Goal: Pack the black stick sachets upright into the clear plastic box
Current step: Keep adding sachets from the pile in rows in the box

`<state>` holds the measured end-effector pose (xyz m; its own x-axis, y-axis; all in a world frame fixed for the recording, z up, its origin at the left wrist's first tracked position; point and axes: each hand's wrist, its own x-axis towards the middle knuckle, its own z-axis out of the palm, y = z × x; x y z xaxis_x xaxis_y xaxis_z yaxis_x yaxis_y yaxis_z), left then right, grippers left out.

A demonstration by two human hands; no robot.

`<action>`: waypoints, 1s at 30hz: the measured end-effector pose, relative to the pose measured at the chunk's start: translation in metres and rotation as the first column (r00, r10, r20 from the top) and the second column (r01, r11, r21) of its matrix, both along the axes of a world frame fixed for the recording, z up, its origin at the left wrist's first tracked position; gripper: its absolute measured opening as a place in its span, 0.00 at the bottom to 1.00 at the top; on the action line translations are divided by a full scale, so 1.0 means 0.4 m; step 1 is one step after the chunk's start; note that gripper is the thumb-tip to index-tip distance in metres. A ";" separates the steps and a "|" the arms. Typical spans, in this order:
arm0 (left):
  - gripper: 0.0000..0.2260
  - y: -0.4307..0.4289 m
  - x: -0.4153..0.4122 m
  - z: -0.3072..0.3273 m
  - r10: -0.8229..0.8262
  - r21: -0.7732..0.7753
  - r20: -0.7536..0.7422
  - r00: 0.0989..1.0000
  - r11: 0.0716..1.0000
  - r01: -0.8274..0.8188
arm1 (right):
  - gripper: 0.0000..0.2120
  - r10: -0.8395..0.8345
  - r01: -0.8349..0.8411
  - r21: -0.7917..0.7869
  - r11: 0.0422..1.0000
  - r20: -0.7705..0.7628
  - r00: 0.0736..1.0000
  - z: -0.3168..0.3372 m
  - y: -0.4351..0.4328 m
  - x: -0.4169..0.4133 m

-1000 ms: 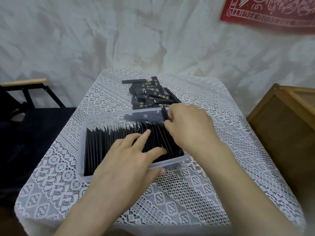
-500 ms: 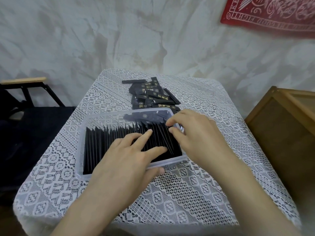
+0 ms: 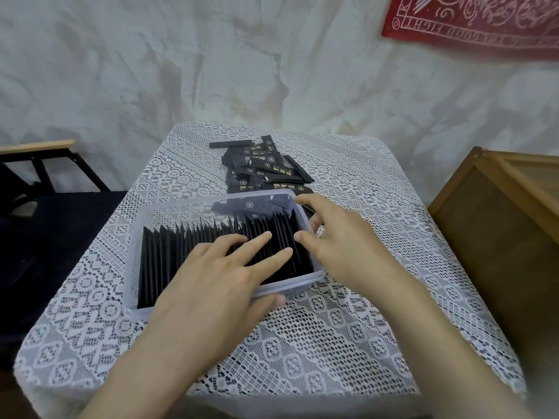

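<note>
A clear plastic box [image 3: 134, 264] lies on the lace-covered table, filled with a row of black stick sachets [image 3: 172, 255] standing on edge. My left hand [image 3: 223, 276] lies flat on top of the row, fingers straight, thumb against the box's near wall. My right hand [image 3: 335, 237] hovers over the box's right end with fingers spread and holds nothing; its thumb tip touches the rightmost sachets. A loose pile of black sachets [image 3: 263, 167] with gold print lies on the cloth just behind the box.
The table [image 3: 332, 343] wears a white lace cloth. A wooden crate [image 3: 499, 225] stands close on the right. On the left a dark chair [image 3: 45, 164] with a wooden armrest. A wrinkled white sheet hangs behind, with a red cloth [image 3: 472, 22] at top right.
My right hand pushed a sachet down into the right end of the row, let it go and drew back to the right with fingers spread. My left hand stayed put.
</note>
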<state>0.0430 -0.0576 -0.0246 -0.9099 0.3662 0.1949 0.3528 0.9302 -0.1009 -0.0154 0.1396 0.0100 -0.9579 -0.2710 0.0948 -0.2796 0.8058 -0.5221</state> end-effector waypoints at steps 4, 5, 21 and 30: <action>0.29 -0.004 -0.001 0.001 -0.012 0.012 -0.015 1.000 1.000 0.013 | 0.23 0.009 -0.009 -0.032 0.999 0.013 1.000 -0.005 0.006 0.000; 0.30 -0.005 -0.001 0.001 -0.018 0.016 -0.020 1.000 1.000 0.019 | 0.24 0.009 -0.008 -0.043 0.999 0.023 1.000 -0.007 0.008 0.000; 0.27 -0.001 0.011 0.019 -0.067 0.080 0.033 0.997 0.995 0.064 | 0.14 0.010 0.036 -0.178 0.983 0.250 0.968 -0.038 0.019 -0.026; 0.30 0.032 -0.002 0.037 -0.117 0.169 0.150 0.982 0.981 0.092 | 0.09 0.062 0.059 -0.324 0.944 0.351 0.934 -0.027 0.022 -0.029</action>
<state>0.0423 -0.0450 -0.0097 -0.8923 0.4366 0.1151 0.4484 0.8868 0.1122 -0.0269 0.1485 -0.0008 -0.9444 -0.2843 -0.1650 -0.0302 0.5748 -0.8177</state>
